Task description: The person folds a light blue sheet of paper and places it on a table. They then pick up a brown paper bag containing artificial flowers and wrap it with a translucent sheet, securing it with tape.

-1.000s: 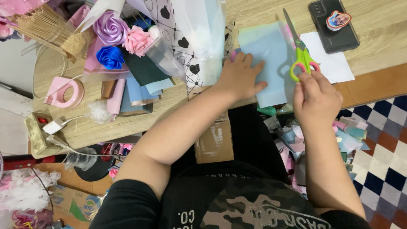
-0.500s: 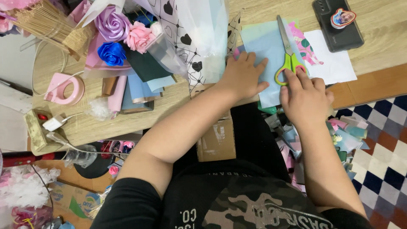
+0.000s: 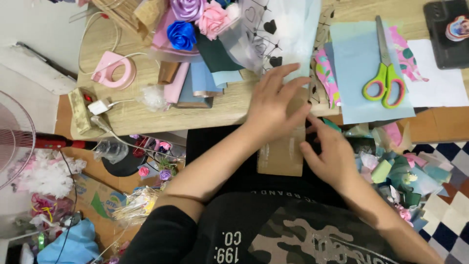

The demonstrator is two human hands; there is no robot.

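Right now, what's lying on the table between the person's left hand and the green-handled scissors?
In the head view, pink patterned paper scraps and light blue paper lie between the left hand and scissors.

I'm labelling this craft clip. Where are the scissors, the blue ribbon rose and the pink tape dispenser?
scissors [image 3: 385, 73]: head view, where the blades meet the green handles.
blue ribbon rose [image 3: 181, 34]: head view, centre of the petals.
pink tape dispenser [image 3: 116, 72]: head view, on its ring.
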